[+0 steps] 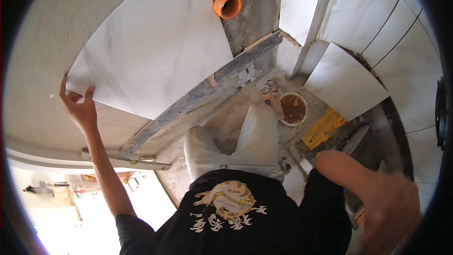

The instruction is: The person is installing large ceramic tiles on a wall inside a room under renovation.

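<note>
A large white marbled wall tile (155,42) leans against the rough plastered wall, its long lower edge along a grey batten (188,97). At the tile's left end, my left hand (80,106) grips the corner, with the thumb on the front face and the fingers bent round the edge. My right hand (391,208) is raised at the lower right, apart from the tile. Motion smears it, so its fingers and anything in them cannot be made out. Beside the tile's upper right edge, an orange pipe end (228,7) sticks out of bare cement.
On the floor stand a round white bucket (293,109) with brown contents and a torn carton (271,97). A yellow sheet (323,128) lies nearby. Another white tile (347,82) leans at the right by the tiled wall (406,61). A long level (137,163) lies at the lower left.
</note>
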`<state>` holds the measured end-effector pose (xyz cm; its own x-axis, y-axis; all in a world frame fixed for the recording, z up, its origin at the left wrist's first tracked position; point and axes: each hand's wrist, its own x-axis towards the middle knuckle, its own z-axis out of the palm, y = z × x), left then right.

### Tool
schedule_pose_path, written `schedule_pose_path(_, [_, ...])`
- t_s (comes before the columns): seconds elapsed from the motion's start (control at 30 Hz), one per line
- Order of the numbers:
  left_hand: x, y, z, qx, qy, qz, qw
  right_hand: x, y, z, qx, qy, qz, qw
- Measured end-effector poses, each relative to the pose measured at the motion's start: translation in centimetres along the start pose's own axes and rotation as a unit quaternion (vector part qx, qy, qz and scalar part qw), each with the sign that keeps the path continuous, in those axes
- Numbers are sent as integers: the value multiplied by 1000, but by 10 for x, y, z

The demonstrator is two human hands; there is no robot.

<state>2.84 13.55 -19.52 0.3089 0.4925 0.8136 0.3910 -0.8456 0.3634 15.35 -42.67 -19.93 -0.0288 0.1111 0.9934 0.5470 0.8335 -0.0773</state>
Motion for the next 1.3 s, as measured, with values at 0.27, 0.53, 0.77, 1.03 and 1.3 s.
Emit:
schedule_pose_path(0.27, [1, -11, -5, 1, 9, 21, 1000, -3, 231, -1, -461, -9, 232, 857])
schedule_pose_path(0.53, [1, 7, 1, 21, 10, -18, 1000, -20, 328, -26, -590, -237, 80, 768])
schedule_pose_path(0.77, [0, -8, 4, 48, 13, -26, 998, -11, 334, -26, -540, -283, 122, 783])
schedule_pose_path(1.03, [0, -3, 7, 63, 26, -27, 997, -10, 332, -23, -523, -262, 138, 800])
schedule_pose_path(1.3, [1, -9, 7, 60, 21, -21, 998, -11, 334, -23, -543, -241, 132, 794])
